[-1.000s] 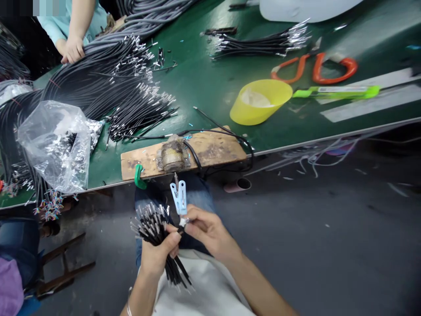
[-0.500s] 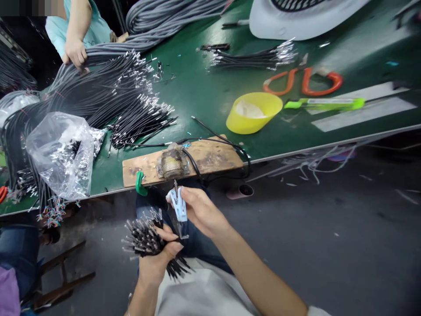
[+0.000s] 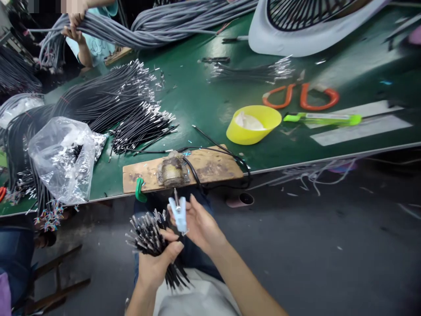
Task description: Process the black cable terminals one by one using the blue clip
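Note:
My left hand (image 3: 154,267) is closed around a bundle of short black wires (image 3: 148,235), their stripped silvery ends fanned out toward the upper left. A light blue clothespin (image 3: 179,215) sits on the thin metal shaft of a small motor (image 3: 173,170), its legs pointing toward me. Just to the right of and partly behind the clothespin is my right hand (image 3: 202,228), its thumb lifted and fingers apart. Whether a fingertip touches the clothespin is hidden. The motor is fixed to a wooden board (image 3: 213,164) at the table edge.
On the green table (image 3: 194,101) lie black cables (image 3: 98,96), a plastic bag (image 3: 62,158), a yellow cup (image 3: 245,138), orange-handled scissors (image 3: 305,98) and a green cutter (image 3: 324,118). A fan (image 3: 259,39) stands behind. Across the table a person's hands (image 3: 75,30) hold grey cables (image 3: 177,26).
My right thumb has come off the clothespin and the fingers have spread. The clothespin's legs have swung closer together in view. Across the table, the other person has lifted the grey cables.

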The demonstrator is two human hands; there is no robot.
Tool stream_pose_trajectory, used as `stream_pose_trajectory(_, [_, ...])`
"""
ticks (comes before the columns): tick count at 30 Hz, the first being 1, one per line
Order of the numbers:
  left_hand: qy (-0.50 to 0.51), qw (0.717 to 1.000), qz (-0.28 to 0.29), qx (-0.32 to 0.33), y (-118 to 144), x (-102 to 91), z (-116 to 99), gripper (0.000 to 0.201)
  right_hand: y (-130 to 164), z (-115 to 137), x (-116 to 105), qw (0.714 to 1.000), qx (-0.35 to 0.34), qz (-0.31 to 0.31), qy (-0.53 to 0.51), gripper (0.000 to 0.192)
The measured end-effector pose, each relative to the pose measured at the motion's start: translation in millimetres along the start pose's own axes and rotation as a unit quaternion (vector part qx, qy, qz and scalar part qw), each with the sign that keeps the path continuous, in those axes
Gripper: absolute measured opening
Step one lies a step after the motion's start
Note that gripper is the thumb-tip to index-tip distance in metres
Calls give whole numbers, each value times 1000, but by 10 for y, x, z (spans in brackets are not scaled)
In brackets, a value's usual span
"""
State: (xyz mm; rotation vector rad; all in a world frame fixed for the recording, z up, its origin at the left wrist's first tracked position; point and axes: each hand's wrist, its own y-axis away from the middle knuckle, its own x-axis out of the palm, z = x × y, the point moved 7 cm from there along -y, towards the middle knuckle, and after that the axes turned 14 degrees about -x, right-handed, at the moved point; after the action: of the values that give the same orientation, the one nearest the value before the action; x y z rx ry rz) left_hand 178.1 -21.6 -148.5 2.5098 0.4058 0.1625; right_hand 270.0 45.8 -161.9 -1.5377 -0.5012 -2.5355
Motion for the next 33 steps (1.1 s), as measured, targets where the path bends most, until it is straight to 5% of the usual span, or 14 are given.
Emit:
stream_pose_trajectory(5, [-15,999,-1,42,38,-43,-18,17,124,-4,-359,997,-42,-44,50,33])
stream_pose_trajectory(10, [-32,999,-1,34,131,-89,42,14,301,-15,-429,973,-94,26,211,39])
stream_pose_trajectory(15, [-29,999,-29,6,104,-171,113,14,566,-344,-517,940,-55,47,335,49])
stream_pose_trajectory(20, [13,998,-57,-8,-23,-125,129,21,905,-864,-772,943,-23,-57,327,40])
stream_pose_trajectory(24, [41,996,-84,5,-58,-108,103,22,993,-1010,-853,942,-11,-124,313,37])
stream_pose_trajectory(28, [59,995,-75,-9,-69,-168,141,29,821,-686,-746,922,-3,-135,362,34])
stream_pose_trajectory(33, [75,996,-20,-48,-33,-150,209,30,394,-17,-200,861,-179,13,476,18])
